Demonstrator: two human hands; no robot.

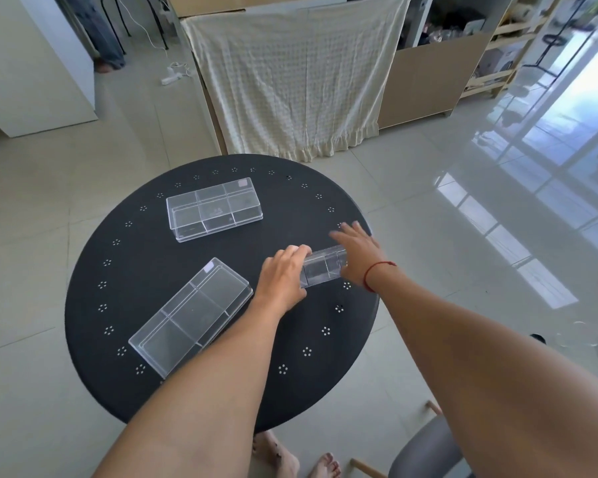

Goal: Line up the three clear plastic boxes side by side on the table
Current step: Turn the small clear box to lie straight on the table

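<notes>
Three clear plastic boxes with inner dividers lie on a round black table (173, 391). One box (214, 208) rests flat at the far left. A second box (190, 317) sits at an angle near the front left. The third box (323, 267) is at the right, partly hidden between both hands. My left hand (282, 276) grips its left end with curled fingers. My right hand (358, 255) lies against its right end, fingers stretched forward. I cannot tell whether this box touches the table.
The table's right edge is close to my right hand. A cream cloth (290, 84) hangs over a cabinet behind the table. A grey chair (428, 453) stands at the lower right, and bare feet (290, 460) show under the table. Glossy tile floor surrounds everything.
</notes>
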